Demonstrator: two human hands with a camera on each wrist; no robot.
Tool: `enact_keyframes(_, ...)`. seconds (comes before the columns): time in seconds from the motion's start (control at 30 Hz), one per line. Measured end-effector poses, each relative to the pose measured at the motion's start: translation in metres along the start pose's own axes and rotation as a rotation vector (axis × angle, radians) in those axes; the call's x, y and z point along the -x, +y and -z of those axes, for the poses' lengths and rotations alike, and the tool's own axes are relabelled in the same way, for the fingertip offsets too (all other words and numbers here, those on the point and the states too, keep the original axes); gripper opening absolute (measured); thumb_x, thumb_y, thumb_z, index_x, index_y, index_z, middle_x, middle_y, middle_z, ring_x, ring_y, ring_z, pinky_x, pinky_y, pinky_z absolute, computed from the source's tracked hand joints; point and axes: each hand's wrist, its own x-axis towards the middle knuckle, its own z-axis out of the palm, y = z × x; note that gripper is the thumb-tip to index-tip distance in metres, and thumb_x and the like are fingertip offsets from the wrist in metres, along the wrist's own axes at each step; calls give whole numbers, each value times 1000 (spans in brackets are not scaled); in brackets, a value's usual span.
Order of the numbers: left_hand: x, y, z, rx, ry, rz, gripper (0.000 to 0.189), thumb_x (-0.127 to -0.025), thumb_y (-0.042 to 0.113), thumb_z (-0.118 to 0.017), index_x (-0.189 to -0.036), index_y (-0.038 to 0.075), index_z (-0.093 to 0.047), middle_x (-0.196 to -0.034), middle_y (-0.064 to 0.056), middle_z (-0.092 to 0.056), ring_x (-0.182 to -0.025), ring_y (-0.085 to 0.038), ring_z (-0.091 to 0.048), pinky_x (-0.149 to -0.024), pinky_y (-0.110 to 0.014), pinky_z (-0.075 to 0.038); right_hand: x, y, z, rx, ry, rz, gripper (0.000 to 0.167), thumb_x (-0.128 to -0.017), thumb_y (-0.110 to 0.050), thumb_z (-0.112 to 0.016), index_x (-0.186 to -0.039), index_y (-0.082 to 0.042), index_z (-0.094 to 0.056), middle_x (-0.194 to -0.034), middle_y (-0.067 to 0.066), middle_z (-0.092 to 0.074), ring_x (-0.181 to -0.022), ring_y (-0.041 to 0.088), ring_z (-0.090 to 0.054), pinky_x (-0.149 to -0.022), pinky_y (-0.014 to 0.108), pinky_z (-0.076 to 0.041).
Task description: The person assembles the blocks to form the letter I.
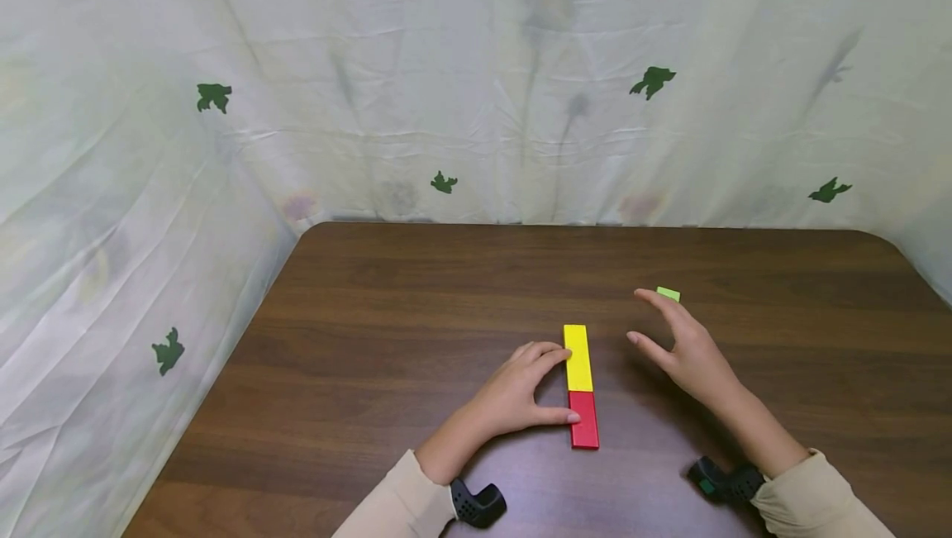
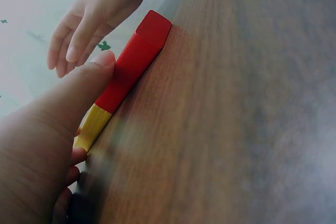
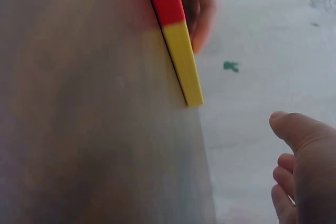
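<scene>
A yellow block [image 1: 578, 359] and a red block [image 1: 584, 430] lie end to end in one line on the wooden table. My left hand [image 1: 513, 393] is on their left side. Its thumb touches the red block, seen closely in the left wrist view [image 2: 128, 69], while its fingers rest at the yellow block's edge. To the right of the blocks, my right hand [image 1: 695, 356] is raised with thumb and fingers spread, holding nothing. Just beyond its fingers shows a light green block [image 1: 668, 293], partly hidden by the hand.
The brown wooden table [image 1: 372, 298] has rounded far corners. A pale cloth [image 1: 476, 92] with green leaf shapes hangs behind it and along the left. Black wrist cameras sit on the left wrist [image 1: 479, 505] and the right wrist [image 1: 725, 482].
</scene>
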Motion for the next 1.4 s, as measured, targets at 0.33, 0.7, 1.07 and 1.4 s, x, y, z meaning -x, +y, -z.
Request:
enact_keyframes(0.33, 1, 0, -1, 2, -5, 1, 75, -72, 55, -66, -132, 16, -44, -128, 1, -42, -118, -15, -35, -96, -30, -34, -10, 21, 4, 3, 39, -74, 63, -75, -8, -72, -130, -4, -42, -126, 14, -46, -116, 31, -41, -87, 50, -37)
enact_keyframes(0.7, 1, 0, -3, 4, -21, 22, 74, -73, 56, -64, -133, 17, -43, -128, 3, -42, -118, -14, -36, -95, -31, -36, -8, 40, 13, -12, 77, -120, 60, -78, -6, -69, -130, 0, -41, -124, 19, -46, -114, 39, -41, -85, 53, -35)
enact_keyframes(1.07, 2, 0, -2, 7, -22, 26, 75, -73, 56, -64, -133, 17, -43, -128, 3, -41, -118, -14, -36, -95, -31, -35, -4, 50, 18, 6, -51, -289, 63, -85, -21, -63, -134, 3, -32, -130, 26, -37, -118, 45, -32, -88, 59, -29)
enact_keyframes(1.4, 2, 0, -2, 6, -23, 30, 74, -73, 56, -64, -133, 18, -43, -129, 4, -41, -118, -13, -35, -95, -31, -35, -3, 56, 19, -4, -176, -376, 67, -88, -29, -58, -135, 7, -28, -131, 31, -33, -118, 46, -31, -89, 59, -28)
